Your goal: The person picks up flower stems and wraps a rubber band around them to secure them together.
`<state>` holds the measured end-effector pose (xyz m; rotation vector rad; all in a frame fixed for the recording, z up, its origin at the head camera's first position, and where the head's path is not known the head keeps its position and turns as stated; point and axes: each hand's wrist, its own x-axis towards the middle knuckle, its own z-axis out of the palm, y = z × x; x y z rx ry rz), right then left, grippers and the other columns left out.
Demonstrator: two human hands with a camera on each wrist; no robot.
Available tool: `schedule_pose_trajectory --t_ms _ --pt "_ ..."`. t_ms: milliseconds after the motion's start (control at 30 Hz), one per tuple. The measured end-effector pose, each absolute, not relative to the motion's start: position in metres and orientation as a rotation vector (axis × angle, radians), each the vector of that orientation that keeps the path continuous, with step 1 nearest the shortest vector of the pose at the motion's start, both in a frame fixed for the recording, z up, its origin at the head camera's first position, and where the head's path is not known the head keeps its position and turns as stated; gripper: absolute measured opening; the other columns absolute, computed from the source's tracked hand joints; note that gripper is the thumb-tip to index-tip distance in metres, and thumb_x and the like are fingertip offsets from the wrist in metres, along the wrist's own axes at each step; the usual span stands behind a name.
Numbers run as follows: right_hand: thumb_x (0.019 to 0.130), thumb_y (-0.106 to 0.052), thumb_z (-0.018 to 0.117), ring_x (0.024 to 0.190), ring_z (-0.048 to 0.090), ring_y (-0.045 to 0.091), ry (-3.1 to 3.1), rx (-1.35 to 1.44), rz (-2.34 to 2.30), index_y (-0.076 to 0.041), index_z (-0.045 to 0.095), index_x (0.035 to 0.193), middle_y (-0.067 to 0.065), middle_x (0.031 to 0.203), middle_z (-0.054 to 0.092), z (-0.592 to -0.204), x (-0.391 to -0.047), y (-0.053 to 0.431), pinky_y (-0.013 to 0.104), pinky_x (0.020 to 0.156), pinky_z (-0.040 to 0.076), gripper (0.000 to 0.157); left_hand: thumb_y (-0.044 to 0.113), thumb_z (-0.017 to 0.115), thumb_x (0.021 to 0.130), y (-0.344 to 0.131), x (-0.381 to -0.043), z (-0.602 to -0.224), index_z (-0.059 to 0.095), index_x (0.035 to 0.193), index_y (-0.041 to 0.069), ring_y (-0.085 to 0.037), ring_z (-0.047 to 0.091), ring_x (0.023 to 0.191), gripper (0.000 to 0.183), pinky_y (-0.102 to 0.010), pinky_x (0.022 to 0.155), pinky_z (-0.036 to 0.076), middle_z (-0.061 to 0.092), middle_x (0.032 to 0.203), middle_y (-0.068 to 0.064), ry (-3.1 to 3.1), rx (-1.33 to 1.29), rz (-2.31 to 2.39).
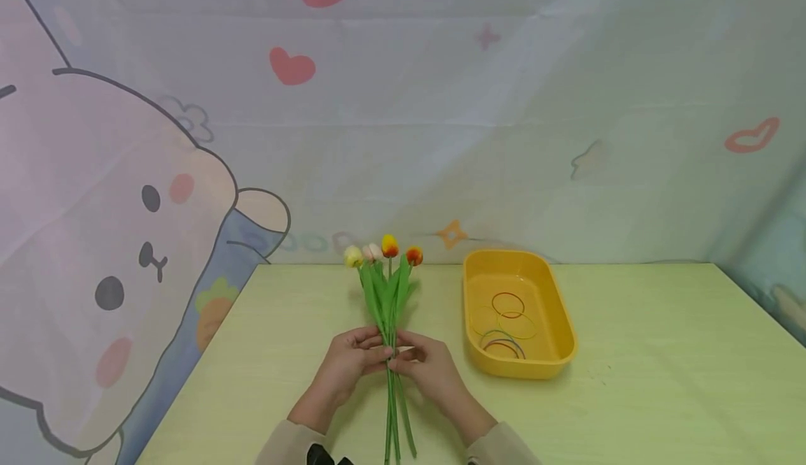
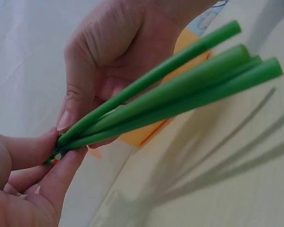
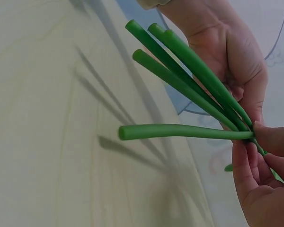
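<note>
A bunch of several artificial tulips (image 1: 385,297) is held above the table, its yellow, pale pink and orange-red heads pointing to the back. My left hand (image 1: 352,363) pinches the green stems from the left, thumb and fingers closed around them. From the other side my right hand (image 1: 431,367) grips the same spot, and the fingertips of both hands meet there. Below the grip the cut stem ends (image 2: 199,80) fan out toward me; one stem (image 3: 180,131) splays apart from the others. A small red bit shows between the fingers in the left wrist view; I cannot tell what it is.
A yellow tray (image 1: 560,311) stands on the table to the right of the hands. Several thin rubber bands (image 1: 507,305) in red, yellow and blue lie inside it. The pale table (image 1: 655,353) ends at a printed cloth backdrop (image 1: 441,136) behind.
</note>
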<state>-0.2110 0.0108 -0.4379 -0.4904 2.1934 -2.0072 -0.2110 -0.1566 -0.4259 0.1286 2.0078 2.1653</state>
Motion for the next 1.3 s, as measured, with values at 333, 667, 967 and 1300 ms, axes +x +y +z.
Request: schedule_pose_trajectory --t_ms 333,667,967,1300 --pt "0.086 -0.003 0.071 0.088 0.060 0.014 2.228 -0.622 -1.969 0.003 0.055 0.133 0.020 0.119 0.062 -0.434 -0.211 0.017 0.019 0.073 0.054 0.050 0.000 0.062 0.091 -0.158 -0.209 -0.424 0.055 0.123 -0.017 -0.016 0.068 0.095 0.036 -0.029 0.088 0.057 0.067 0.110 -0.014 1.890 0.208 2.175" --pt "0.086 -0.006 0.072 0.083 0.050 0.012 2.359 -0.689 -1.905 -0.001 0.059 0.130 0.010 0.104 0.056 -0.419 -0.208 0.019 0.020 0.070 0.048 0.047 -0.001 0.063 0.091 -0.154 -0.206 -0.415 0.066 0.112 -0.009 -0.011 0.069 0.087 0.023 -0.025 0.084 0.058 0.071 0.091 0.000 1.816 0.228 2.270" --pt "0.099 -0.023 0.056 0.109 0.060 0.028 2.310 -0.732 -1.852 -0.002 0.048 0.140 0.017 0.126 0.060 -0.412 -0.200 0.028 0.033 0.089 0.055 0.047 -0.002 0.062 0.091 -0.149 -0.200 -0.402 0.071 0.097 0.002 -0.010 0.070 0.086 0.012 -0.026 0.085 0.057 0.072 0.086 0.002 1.809 0.226 2.412" --pt "0.106 -0.029 0.037 0.089 0.070 0.025 1.846 -0.583 -1.915 0.009 0.044 0.138 0.019 0.108 0.067 -0.416 -0.180 0.027 0.033 0.076 0.059 0.050 -0.010 0.060 0.088 -0.148 -0.196 -0.395 0.072 0.086 0.007 -0.014 0.070 0.084 0.020 -0.029 0.083 0.058 0.071 0.082 -0.001 1.791 0.105 2.606"
